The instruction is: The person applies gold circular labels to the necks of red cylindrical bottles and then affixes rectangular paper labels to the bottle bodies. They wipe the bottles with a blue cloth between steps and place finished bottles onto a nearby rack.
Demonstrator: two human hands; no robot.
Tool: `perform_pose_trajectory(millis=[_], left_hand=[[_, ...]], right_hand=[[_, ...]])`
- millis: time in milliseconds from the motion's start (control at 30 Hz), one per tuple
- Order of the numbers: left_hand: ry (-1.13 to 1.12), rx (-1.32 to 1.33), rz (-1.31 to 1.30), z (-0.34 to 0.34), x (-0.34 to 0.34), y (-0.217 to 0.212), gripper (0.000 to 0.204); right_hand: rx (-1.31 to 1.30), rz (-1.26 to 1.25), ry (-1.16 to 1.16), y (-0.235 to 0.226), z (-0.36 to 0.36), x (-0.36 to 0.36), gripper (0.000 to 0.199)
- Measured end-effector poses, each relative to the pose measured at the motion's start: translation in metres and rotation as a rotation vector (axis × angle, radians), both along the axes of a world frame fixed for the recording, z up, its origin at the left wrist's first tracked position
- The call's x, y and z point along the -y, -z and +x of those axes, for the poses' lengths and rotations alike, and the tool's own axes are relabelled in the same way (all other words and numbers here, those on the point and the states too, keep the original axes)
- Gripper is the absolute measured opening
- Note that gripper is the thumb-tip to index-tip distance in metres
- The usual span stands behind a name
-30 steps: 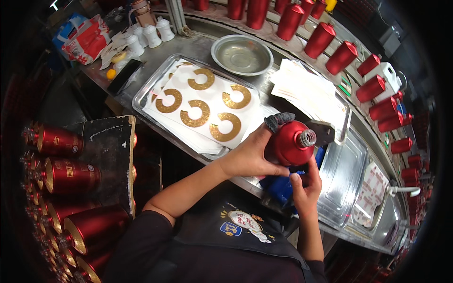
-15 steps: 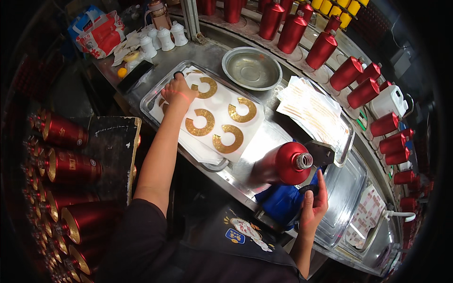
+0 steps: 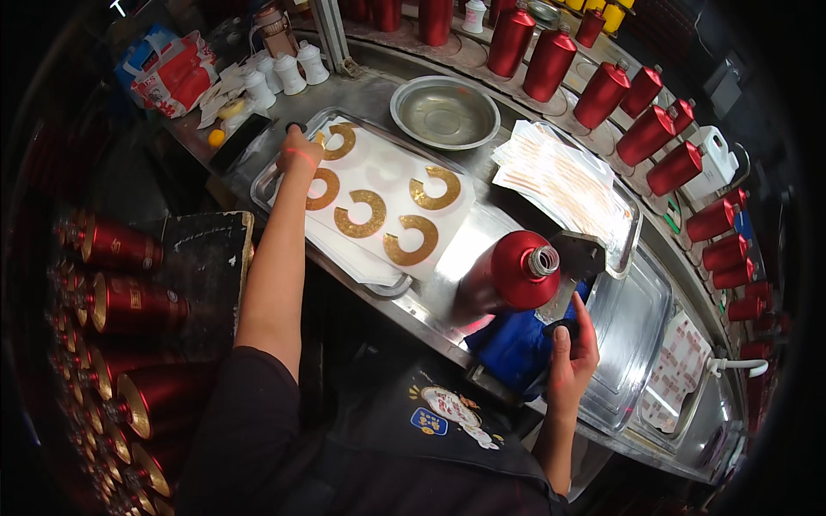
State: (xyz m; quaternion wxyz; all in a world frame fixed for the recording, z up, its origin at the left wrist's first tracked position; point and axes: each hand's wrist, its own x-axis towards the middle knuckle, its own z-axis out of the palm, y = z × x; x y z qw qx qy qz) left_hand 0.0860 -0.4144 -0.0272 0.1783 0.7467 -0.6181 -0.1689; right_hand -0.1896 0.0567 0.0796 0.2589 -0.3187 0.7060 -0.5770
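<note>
My left hand (image 3: 301, 151) is closed over the far left edge of a metal tray (image 3: 398, 286), a black cover on one fingertip. A bit of gold shows at its fingers, apparently a C-shaped gold sticker, mostly hidden. Several more gold C-shaped stickers (image 3: 360, 213) lie on white backing sheets (image 3: 458, 222) in the tray. My right hand (image 3: 571, 365) is open, thumb and index finger apart, with something black between them. Just beyond it, a red metal bottle (image 3: 514, 273) stands uncapped, tilted, its threaded neck toward me, over blue cloth (image 3: 514, 357).
A round metal basin (image 3: 445, 112) sits behind the tray. Printed sheets (image 3: 559, 185) lie in another tray to the right. Red bottles (image 3: 551, 64) line a curved conveyor at the back; several more (image 3: 125, 301) lie stacked at left. White jars (image 3: 288, 73) stand far left.
My left hand has moved left and slightly up over the sheets. The gold sticker beside it has left its place, where a faint outline shows. My right hand stays by the bottle.
</note>
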Motion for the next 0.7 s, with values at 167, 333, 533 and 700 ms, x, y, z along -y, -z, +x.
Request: perform_pose_trajectory(millis=[167,333,533,700], left_hand=[[0.056,0.127,-0.122,-0.02,-0.027,-0.026,0.046],[0.205,-0.536,-0.089,-0.036,-0.094,-0.065,0.042],[0.338,-1.111,0.053,-0.04,-0.216,-0.124,0.042],[0.513,-1.337,0.217,-0.038,-0.262,-0.159,0.053]], right_hand=[[-0.032,0.045,-0.067,-0.028,0.02,-0.007,0.045],[0.055,0.165,-0.508,-0.038,0.051,0.012,0.032],[0.643,0.115,-0.448,0.01,0.109,0.084,0.046],[0.999,-0.153,-0.293,-0.001,0.121,0.086,0.037]])
